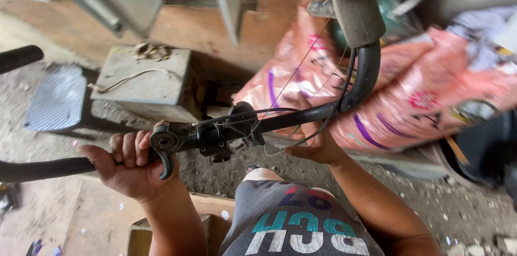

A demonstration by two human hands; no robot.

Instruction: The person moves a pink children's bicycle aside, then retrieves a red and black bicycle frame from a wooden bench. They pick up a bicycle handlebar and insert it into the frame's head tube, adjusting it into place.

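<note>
Black bike handlebar runs across mid-frame, w/ a brake lever & clamp assy mounted near centre. Left hand is wrapped round the bar just left of the lever, fingers curled over the top, thumb pointing left along the grip; it's clamped on the bar. Right hand sits under the bar on the right side, fingers reaching up behind it, touching the thin cables that loop there; can't tell if it's fully closed on the bar or just on the cables. Bar curves upward at right into a worn grey foam grip at top of frame. Cables run from the clamp up toward that grip.

Behind: pink printed sacks piled at right, a grey concrete block w/ a bit of wire on top, a dark mesh-seat stool at left. Floor is dirt & gravel. Person's knee in grey shorts w/ coloured print shows at bottom, next to a wooden box edge.
</note>
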